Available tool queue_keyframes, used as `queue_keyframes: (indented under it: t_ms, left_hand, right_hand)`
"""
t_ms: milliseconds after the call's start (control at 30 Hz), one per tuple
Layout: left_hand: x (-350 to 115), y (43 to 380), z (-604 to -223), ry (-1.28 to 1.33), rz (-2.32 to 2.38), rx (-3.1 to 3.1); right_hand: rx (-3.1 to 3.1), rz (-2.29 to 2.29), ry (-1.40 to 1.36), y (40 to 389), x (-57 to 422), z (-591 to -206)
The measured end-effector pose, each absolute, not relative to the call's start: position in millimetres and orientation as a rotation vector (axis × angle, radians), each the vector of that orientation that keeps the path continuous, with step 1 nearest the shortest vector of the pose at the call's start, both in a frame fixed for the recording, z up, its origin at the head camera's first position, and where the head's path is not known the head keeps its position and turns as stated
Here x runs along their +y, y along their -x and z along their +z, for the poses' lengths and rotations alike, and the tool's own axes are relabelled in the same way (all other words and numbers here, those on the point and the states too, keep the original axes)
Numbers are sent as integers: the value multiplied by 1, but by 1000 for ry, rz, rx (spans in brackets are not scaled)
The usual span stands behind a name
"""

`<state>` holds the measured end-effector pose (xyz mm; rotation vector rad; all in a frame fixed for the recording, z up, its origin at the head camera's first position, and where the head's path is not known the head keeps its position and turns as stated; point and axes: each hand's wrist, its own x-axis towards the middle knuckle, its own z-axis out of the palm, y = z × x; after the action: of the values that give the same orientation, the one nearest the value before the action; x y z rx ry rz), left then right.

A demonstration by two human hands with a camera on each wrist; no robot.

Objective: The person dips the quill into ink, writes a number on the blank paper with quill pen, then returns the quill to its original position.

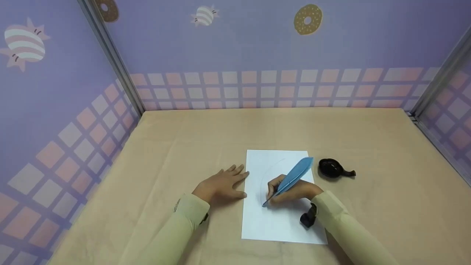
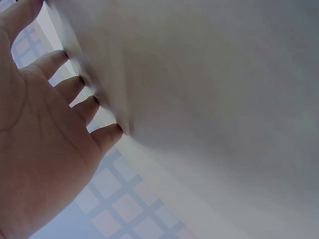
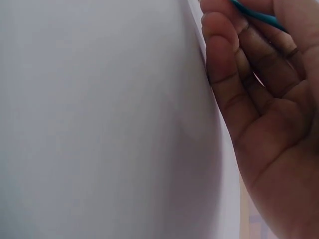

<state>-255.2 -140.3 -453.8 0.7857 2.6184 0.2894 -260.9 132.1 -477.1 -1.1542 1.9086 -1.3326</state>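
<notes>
In the head view my right hand pinches a blue feather pen, its tip on a white sheet of paper. A thin curved line runs up the sheet from the tip toward its upper middle. Spread fingers of my left hand rest on the cloth at the paper's left edge, fingertips right at that edge. The left wrist view shows the left hand with its fingertips against the surface. In the right wrist view, the curled right hand holds the teal shaft of the feather pen.
A small black dish with a short handle stands to the right of the paper's upper corner. Beige cloth covers the table. Patterned walls and metal posts border it at the back and sides.
</notes>
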Motion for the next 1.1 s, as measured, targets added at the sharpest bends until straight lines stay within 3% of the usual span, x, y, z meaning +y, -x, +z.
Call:
queue_keyframes:
  t_ms: [1100]
  left_hand:
    - [-140,254,-454,-772,322,2614]
  right_hand:
    - [1805,-1338,1194,252,140,-479]
